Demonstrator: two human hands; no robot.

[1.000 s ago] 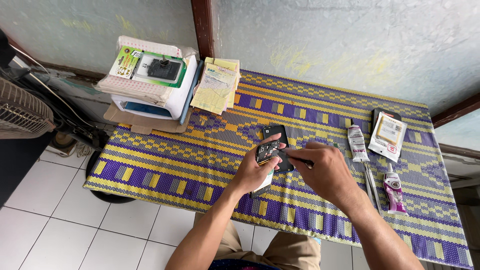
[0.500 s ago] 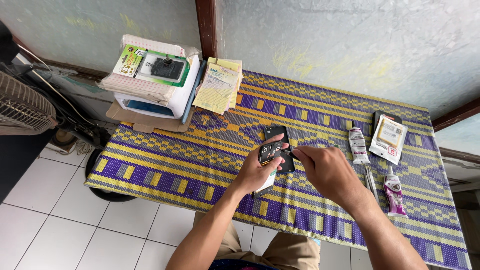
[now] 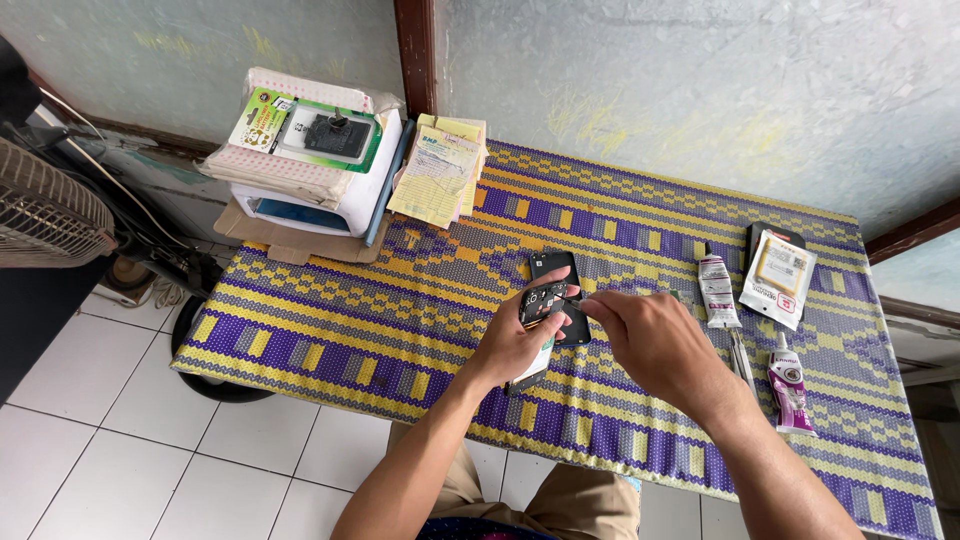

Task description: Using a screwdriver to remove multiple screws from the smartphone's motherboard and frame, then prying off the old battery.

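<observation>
My left hand (image 3: 518,342) holds an opened black phone (image 3: 545,302) above the table, its inner parts showing. My right hand (image 3: 652,340) pinches at the phone's right edge with thumb and forefinger; what lies between those fingertips is too small to tell. Under the phone lies a black back cover (image 3: 553,266) on the patterned purple and yellow mat (image 3: 380,320). A pale flat piece pokes out below my left palm.
At the right lie a white glue tube (image 3: 717,290), a packaged flat battery (image 3: 780,266), a pink-capped tube (image 3: 788,385) and a thin metal tool (image 3: 745,362). At the back left stand a stack of white boxes (image 3: 310,160) and yellow paper slips (image 3: 438,170). A fan (image 3: 45,210) stands at the left.
Both hands stayed on the phone with only small finger shifts. The camera view moved slightly.
</observation>
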